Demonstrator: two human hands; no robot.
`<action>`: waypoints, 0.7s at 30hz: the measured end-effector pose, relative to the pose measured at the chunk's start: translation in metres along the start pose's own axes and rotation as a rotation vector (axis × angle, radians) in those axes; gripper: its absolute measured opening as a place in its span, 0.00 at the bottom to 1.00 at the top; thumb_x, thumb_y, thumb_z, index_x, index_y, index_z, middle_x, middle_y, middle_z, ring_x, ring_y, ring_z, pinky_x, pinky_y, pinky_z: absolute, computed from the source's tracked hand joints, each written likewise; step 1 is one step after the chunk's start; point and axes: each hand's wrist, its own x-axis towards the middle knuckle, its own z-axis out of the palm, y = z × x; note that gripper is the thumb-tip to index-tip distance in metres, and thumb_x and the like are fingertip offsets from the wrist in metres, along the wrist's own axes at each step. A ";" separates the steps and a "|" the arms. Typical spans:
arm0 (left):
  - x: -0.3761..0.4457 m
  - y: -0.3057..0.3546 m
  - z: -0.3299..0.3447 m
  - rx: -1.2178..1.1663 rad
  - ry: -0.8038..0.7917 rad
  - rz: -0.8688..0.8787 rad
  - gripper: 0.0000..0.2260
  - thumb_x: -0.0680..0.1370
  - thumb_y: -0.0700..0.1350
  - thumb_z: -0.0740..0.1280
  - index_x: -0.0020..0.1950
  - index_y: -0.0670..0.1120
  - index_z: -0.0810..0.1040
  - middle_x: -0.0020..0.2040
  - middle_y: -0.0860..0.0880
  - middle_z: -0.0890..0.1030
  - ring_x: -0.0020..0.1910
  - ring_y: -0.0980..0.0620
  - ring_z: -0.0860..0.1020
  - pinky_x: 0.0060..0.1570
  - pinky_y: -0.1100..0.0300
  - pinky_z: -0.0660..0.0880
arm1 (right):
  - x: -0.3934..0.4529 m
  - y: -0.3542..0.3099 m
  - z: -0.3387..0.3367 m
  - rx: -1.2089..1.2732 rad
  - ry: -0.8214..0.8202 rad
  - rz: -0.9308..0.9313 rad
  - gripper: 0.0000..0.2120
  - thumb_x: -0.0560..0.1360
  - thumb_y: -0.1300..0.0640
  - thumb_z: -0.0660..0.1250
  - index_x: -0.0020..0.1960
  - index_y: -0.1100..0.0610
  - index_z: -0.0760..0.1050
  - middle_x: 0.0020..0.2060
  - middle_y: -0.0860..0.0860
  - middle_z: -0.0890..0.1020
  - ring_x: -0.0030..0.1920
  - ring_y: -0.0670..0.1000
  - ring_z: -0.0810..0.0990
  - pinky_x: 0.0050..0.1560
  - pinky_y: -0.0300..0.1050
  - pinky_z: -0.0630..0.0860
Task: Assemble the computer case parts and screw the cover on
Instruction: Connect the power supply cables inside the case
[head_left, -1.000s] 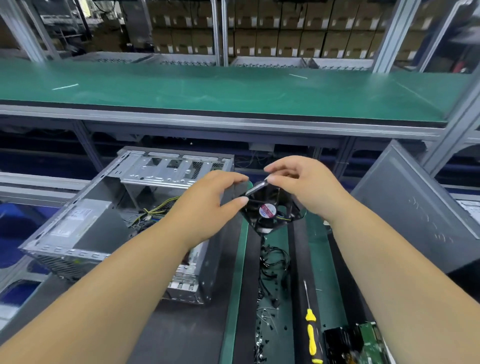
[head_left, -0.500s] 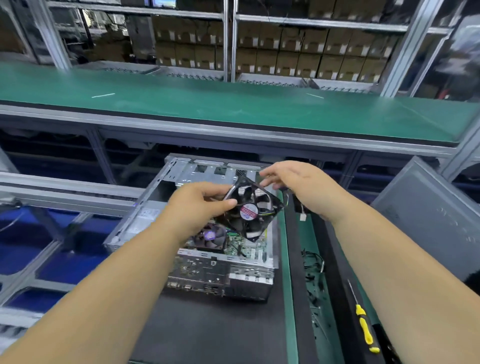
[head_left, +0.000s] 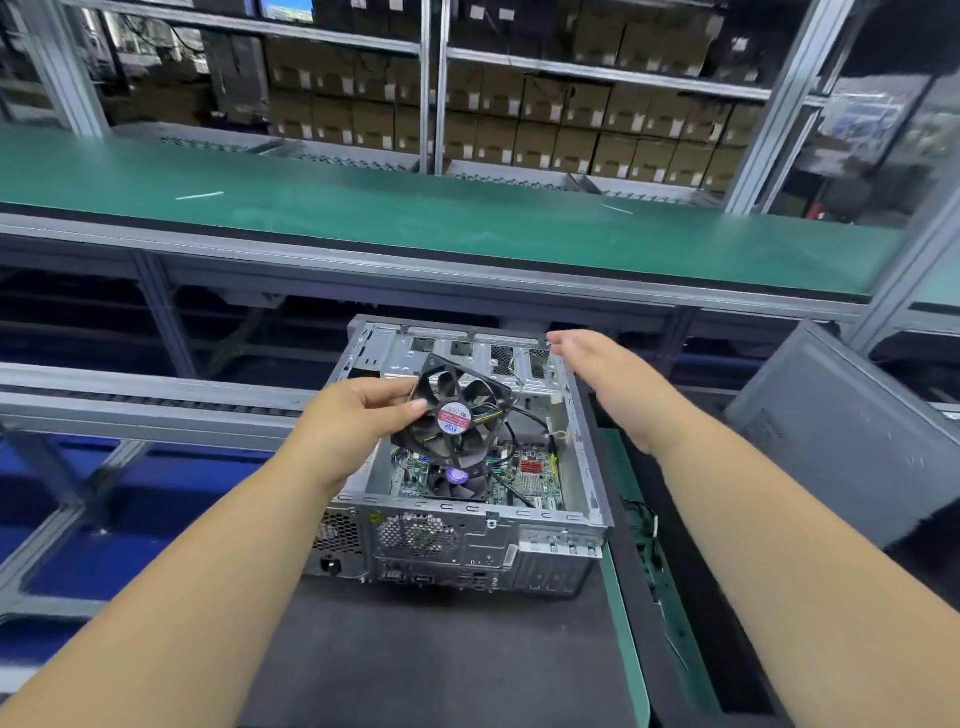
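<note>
**Trainee:** Cardboard boxes (head_left: 566, 130) fill the shelving behind the green conveyor (head_left: 415, 218), and the computer case (head_left: 467, 530) lies open-side up on the dark mat (head_left: 441, 665). Where do I stand?

**Instructor:** Your left hand (head_left: 353, 431) pinches the black fan (head_left: 457, 415) by one corner, thumb on its face, and holds it tilted above the open bay, over the motherboard (head_left: 524, 478). Your right hand (head_left: 608, 384) is spread flat with straight fingers, holding nothing, at the far right rim of the case.

**Trainee:** How do I seat the fan well?

**Instructor:** Steady the case with your right hand. I judge the rear vent grille (head_left: 415, 535) to be the probable mount; confirm before lowering. Keep your fingers on the frame, off the blades. Route the fan lead clear of the cooler (head_left: 457, 480). Align the corner holes squarely before fastening.

**Trainee:** And the cover?

**Instructor:** The side panel (head_left: 857, 436) leans well apart at your right. Leave it until the fan is seated.
</note>
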 end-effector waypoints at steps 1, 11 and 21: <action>0.000 -0.002 -0.001 0.018 -0.005 0.015 0.11 0.73 0.42 0.75 0.53 0.52 0.85 0.47 0.52 0.86 0.49 0.57 0.83 0.44 0.71 0.75 | -0.002 0.000 0.005 -0.055 -0.007 -0.050 0.19 0.80 0.40 0.60 0.70 0.37 0.69 0.69 0.38 0.71 0.67 0.41 0.69 0.69 0.49 0.65; 0.009 -0.020 -0.003 0.156 -0.080 0.093 0.21 0.70 0.40 0.78 0.40 0.70 0.82 0.44 0.61 0.85 0.45 0.64 0.82 0.40 0.74 0.76 | 0.006 -0.003 0.029 -0.513 -0.257 -0.187 0.15 0.75 0.44 0.71 0.61 0.44 0.77 0.61 0.41 0.76 0.64 0.44 0.73 0.67 0.45 0.69; 0.028 -0.030 -0.007 0.408 -0.335 0.030 0.11 0.72 0.59 0.73 0.53 0.60 0.83 0.48 0.65 0.82 0.48 0.68 0.79 0.52 0.66 0.73 | 0.013 0.024 0.044 -0.520 -0.386 -0.038 0.11 0.73 0.43 0.73 0.54 0.44 0.82 0.50 0.43 0.83 0.51 0.44 0.80 0.56 0.44 0.77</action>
